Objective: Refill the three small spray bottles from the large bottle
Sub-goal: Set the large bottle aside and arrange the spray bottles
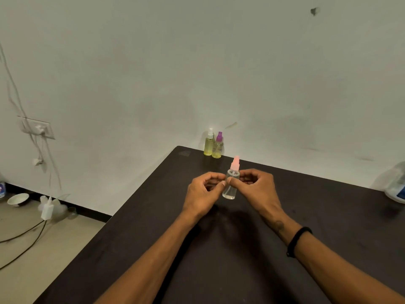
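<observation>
Yellow liquid fills the two spray bottles (213, 144) parked by the wall, presumably done and set clear. Left hand (202, 192) and right hand (255, 188) both pinch the near-empty clear bottle (230, 186), pink top on, above the dark table (219, 260); likely steadying to unscrew. Large bottle (395, 187) waits far right.

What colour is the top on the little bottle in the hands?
Pink. The spray top shows clearly in the head view.
</observation>
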`<state>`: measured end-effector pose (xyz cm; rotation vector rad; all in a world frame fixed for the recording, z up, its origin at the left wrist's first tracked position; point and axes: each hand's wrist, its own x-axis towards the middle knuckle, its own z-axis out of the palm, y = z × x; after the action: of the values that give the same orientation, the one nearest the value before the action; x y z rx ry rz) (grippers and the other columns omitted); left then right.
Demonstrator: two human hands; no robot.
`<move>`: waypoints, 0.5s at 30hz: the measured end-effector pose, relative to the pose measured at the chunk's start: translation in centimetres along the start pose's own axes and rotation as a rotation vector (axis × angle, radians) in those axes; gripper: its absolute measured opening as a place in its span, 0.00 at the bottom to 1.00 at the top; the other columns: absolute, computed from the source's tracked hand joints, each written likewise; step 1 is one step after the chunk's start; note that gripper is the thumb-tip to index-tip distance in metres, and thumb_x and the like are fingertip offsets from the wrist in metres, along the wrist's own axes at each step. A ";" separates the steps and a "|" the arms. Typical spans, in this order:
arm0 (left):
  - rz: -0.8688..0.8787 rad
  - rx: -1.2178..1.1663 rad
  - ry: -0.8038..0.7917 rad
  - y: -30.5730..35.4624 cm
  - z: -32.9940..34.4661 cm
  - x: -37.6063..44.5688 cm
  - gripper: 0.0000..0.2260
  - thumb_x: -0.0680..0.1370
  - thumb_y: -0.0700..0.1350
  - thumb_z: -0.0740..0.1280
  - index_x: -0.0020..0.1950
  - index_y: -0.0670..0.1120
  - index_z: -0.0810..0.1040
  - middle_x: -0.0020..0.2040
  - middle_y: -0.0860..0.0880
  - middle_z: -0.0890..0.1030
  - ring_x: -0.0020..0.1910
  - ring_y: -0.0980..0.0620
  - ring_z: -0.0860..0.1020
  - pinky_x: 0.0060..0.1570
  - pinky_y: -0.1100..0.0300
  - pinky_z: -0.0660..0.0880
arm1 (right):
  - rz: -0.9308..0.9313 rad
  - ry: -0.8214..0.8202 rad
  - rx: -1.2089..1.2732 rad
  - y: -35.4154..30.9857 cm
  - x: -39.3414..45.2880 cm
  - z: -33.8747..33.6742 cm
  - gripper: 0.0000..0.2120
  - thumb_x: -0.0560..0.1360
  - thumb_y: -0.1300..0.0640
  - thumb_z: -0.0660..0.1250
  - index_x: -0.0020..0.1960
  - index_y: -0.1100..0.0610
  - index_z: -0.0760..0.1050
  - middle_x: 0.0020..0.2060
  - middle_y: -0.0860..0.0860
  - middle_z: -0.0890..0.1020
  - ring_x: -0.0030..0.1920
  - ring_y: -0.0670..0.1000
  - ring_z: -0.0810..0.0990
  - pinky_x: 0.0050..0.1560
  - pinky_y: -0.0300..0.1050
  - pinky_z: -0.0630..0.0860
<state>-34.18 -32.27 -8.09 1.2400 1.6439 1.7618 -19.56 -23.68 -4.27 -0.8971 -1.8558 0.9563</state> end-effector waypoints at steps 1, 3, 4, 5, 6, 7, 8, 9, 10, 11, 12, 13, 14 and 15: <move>0.002 0.021 0.011 -0.1 0.1 1.0 0.08 0.79 0.46 0.74 0.58 0.50 0.86 0.50 0.54 0.88 0.52 0.59 0.85 0.57 0.51 0.84 | 0.002 -0.001 -0.014 0.1 0.9 0.2 0.12 0.70 0.53 0.83 0.51 0.54 0.86 0.43 0.47 0.88 0.44 0.42 0.86 0.45 0.35 0.82; 0.000 0.059 0.063 -0.4 0.2 3.5 0.08 0.80 0.45 0.74 0.59 0.49 0.86 0.49 0.54 0.87 0.50 0.60 0.85 0.56 0.54 0.84 | 0.007 0.007 -0.041 0.3 3.0 0.6 0.13 0.70 0.53 0.82 0.52 0.54 0.86 0.44 0.46 0.87 0.45 0.43 0.86 0.46 0.35 0.81; -0.005 0.077 0.101 -0.6 0.2 4.4 0.08 0.79 0.45 0.74 0.58 0.48 0.86 0.48 0.55 0.87 0.49 0.61 0.84 0.55 0.57 0.83 | 0.011 0.012 -0.047 0.2 3.9 0.7 0.12 0.71 0.53 0.82 0.52 0.54 0.85 0.44 0.46 0.87 0.45 0.44 0.86 0.46 0.35 0.81; -0.013 0.098 0.143 -0.9 0.3 5.6 0.08 0.79 0.45 0.74 0.58 0.48 0.86 0.47 0.55 0.86 0.48 0.62 0.84 0.53 0.61 0.82 | 0.015 0.020 -0.049 0.4 4.9 0.9 0.12 0.71 0.53 0.82 0.51 0.53 0.85 0.44 0.46 0.87 0.46 0.44 0.85 0.46 0.34 0.80; -0.027 0.123 0.184 -1.4 0.3 6.6 0.08 0.79 0.45 0.74 0.58 0.48 0.86 0.46 0.55 0.86 0.46 0.63 0.83 0.49 0.67 0.79 | 0.015 0.027 -0.052 0.5 6.0 1.1 0.11 0.71 0.53 0.82 0.51 0.54 0.85 0.44 0.47 0.87 0.46 0.44 0.85 0.45 0.33 0.80; -0.046 0.146 0.223 -1.9 0.4 7.6 0.08 0.79 0.45 0.74 0.58 0.47 0.86 0.45 0.55 0.85 0.44 0.64 0.81 0.46 0.72 0.76 | 0.013 0.034 -0.061 0.7 7.0 1.4 0.12 0.71 0.53 0.82 0.51 0.54 0.85 0.44 0.47 0.87 0.46 0.44 0.85 0.44 0.32 0.79; -0.068 0.160 0.254 -2.3 0.4 8.6 0.08 0.79 0.45 0.74 0.58 0.47 0.86 0.44 0.55 0.84 0.43 0.64 0.80 0.45 0.75 0.75 | 0.012 0.041 -0.074 0.9 8.0 1.7 0.12 0.71 0.53 0.82 0.52 0.55 0.85 0.44 0.47 0.87 0.46 0.44 0.85 0.44 0.33 0.79; -0.089 0.168 0.276 -2.7 0.4 9.4 0.08 0.79 0.45 0.74 0.58 0.47 0.85 0.43 0.55 0.83 0.43 0.63 0.80 0.48 0.73 0.77 | 0.013 0.047 -0.088 1.1 8.9 1.9 0.13 0.71 0.52 0.82 0.52 0.55 0.85 0.45 0.48 0.87 0.46 0.44 0.85 0.45 0.34 0.80; -0.113 0.181 0.291 -3.1 0.6 10.3 0.08 0.79 0.45 0.74 0.58 0.47 0.85 0.42 0.56 0.82 0.44 0.61 0.81 0.53 0.67 0.79 | 0.014 0.052 -0.101 1.5 9.8 2.2 0.14 0.71 0.52 0.82 0.53 0.55 0.85 0.45 0.48 0.86 0.46 0.45 0.85 0.46 0.35 0.80; -0.139 0.207 0.303 -3.5 0.7 11.1 0.09 0.79 0.45 0.74 0.59 0.47 0.84 0.43 0.55 0.83 0.47 0.57 0.82 0.58 0.60 0.80 | 0.013 0.058 -0.112 1.8 10.7 2.5 0.14 0.71 0.52 0.81 0.53 0.56 0.84 0.45 0.48 0.86 0.46 0.45 0.85 0.46 0.36 0.80; -0.164 0.247 0.314 -3.8 0.9 11.9 0.09 0.79 0.46 0.74 0.59 0.48 0.84 0.45 0.55 0.84 0.51 0.54 0.83 0.59 0.56 0.80 | 0.014 0.064 -0.118 2.1 11.5 2.8 0.15 0.71 0.52 0.81 0.54 0.56 0.84 0.45 0.48 0.86 0.46 0.45 0.85 0.47 0.37 0.81; -0.184 0.296 0.323 -4.1 1.0 12.6 0.10 0.79 0.48 0.74 0.60 0.50 0.83 0.47 0.55 0.85 0.53 0.52 0.83 0.59 0.55 0.79 | 0.014 0.073 -0.123 2.4 12.3 3.2 0.15 0.71 0.52 0.81 0.54 0.56 0.84 0.45 0.48 0.86 0.46 0.45 0.85 0.48 0.38 0.82; -0.196 0.355 0.329 -4.3 1.1 13.2 0.10 0.79 0.49 0.74 0.60 0.51 0.82 0.50 0.55 0.85 0.55 0.51 0.83 0.58 0.54 0.78 | 0.012 0.084 -0.129 2.5 12.9 3.4 0.15 0.71 0.52 0.81 0.54 0.57 0.84 0.45 0.48 0.86 0.46 0.44 0.84 0.48 0.39 0.82; -0.209 0.425 0.330 -4.5 1.2 13.8 0.10 0.80 0.50 0.73 0.60 0.52 0.81 0.52 0.54 0.85 0.56 0.50 0.83 0.57 0.53 0.78 | 0.013 0.094 -0.135 2.8 13.6 3.7 0.15 0.71 0.52 0.81 0.54 0.57 0.84 0.45 0.47 0.85 0.45 0.43 0.84 0.47 0.37 0.82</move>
<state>-41.33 -19.60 -8.15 0.9238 2.3385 1.6000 -27.61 -11.84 -3.21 -1.0195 -1.8530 0.7903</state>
